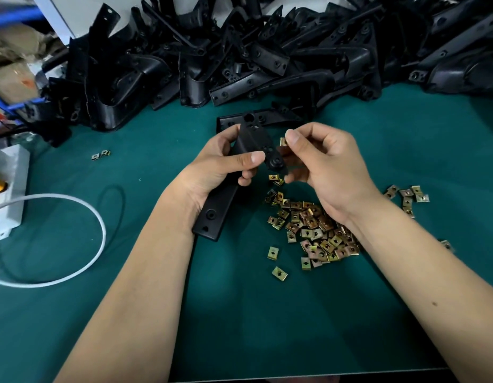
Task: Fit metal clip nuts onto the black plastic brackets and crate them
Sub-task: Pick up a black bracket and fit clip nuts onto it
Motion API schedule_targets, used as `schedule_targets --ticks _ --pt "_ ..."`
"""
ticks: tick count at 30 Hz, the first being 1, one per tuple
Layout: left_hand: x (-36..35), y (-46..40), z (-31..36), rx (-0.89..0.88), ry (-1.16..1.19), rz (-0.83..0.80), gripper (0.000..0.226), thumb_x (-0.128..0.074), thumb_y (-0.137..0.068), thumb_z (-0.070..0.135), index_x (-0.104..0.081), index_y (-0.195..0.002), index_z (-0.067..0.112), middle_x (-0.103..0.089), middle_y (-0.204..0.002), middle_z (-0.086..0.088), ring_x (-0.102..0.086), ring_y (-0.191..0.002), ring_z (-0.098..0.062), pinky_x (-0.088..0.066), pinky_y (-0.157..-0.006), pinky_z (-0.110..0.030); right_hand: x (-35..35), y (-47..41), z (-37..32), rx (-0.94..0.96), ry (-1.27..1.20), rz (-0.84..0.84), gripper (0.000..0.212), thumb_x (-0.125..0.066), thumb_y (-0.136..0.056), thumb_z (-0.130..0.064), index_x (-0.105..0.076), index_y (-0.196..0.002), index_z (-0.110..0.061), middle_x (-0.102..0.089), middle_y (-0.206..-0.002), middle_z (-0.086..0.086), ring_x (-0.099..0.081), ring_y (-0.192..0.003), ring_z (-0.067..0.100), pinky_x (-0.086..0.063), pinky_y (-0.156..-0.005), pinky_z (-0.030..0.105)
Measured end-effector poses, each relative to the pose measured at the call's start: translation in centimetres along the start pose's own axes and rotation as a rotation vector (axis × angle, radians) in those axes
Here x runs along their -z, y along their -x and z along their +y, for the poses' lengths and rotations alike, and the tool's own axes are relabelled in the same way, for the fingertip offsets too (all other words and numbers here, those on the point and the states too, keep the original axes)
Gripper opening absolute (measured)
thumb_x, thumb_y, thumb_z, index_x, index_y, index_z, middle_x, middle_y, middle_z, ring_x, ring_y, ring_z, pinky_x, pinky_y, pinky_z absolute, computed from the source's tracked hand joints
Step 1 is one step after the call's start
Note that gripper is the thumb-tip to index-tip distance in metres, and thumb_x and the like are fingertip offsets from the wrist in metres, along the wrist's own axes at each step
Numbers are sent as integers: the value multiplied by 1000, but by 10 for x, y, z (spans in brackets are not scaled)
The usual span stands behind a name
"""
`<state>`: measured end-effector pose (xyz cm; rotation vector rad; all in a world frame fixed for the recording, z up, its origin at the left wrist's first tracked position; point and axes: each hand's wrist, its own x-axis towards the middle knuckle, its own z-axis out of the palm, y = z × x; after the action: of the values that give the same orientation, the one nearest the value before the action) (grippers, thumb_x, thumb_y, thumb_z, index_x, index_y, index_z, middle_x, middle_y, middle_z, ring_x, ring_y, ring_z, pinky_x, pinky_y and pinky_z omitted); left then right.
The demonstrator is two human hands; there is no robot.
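Two hands busy: my left hand (pixel 226 164) grips a stiff, light black plastic bracket (pixel 251 150) mid-length, my right hand (pixel 320 158) pinches a small springy clip nut (pixel 283 141).

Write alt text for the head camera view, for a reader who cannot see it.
A left hand grips a long black plastic bracket while the right hand pinches a small brass-coloured metal clip nut beside it. Loose clip nuts lie on the green mat; a heap of black brackets lies behind.

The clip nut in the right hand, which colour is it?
Brassy yellow-gold clip nut, pinched by the right hand; head view.
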<state>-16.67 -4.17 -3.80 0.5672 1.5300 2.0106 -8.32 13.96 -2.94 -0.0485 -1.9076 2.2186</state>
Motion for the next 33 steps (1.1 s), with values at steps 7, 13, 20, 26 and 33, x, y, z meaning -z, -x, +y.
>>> schedule_targets --ticks 7,13,20,26,33 --pt "0 1 -1 -5 -11 -13 37 -72 -82 1 -54 -113 7 -62 -76 -1 -48 -53 -10 -39 -47 -20 4 0 -4 -96 -42 -1 10 -68 -98 -10 -71 -90 -3 -68 -70 5 -60 -58 12 -46 -51 20" --pt "0 0 -1 -1 4 -12 39 -79 -73 13 -59 -106 11 -63 -79 -2 -49 -53 -9 -40 -46 -19 3 0 -6 -199 -171 -36 14 -58 -103 -9 -61 -90 -8 -69 -81 7 -66 -65 11 -51 -54 21" --pt "0 0 -1 -2 1 -22 40 -80 -73 13 -59 -107 10 -61 -79 -2 -47 -53 -11 -39 -47 -20 5 -2 -2 -117 -33 72 13 -64 -101 -13 -71 -92 -8 -68 -70 3 -59 -60 12 -45 -52 19" --pt "0 0 -1 9 -12 -13 37 -79 -77 6 -60 -109 12 -61 -78 -3 -49 -53 -10 -40 -47 -20 4 -2 -1 -87 14 -9 7 -69 -98 -14 -72 -96 -9 -61 -64 3 -49 -54 13 -38 -48 20" --pt "0 0 0 14 -23 -21 43 -80 -74 11 -58 -110 8 -57 -82 -9 -48 -53 -11 -40 -47 -20 6 -3 -1 -74 40 -33 18 -62 -98 1 -77 -104 -7 -69 -83 12 -58 -68 12 -45 -60 21"
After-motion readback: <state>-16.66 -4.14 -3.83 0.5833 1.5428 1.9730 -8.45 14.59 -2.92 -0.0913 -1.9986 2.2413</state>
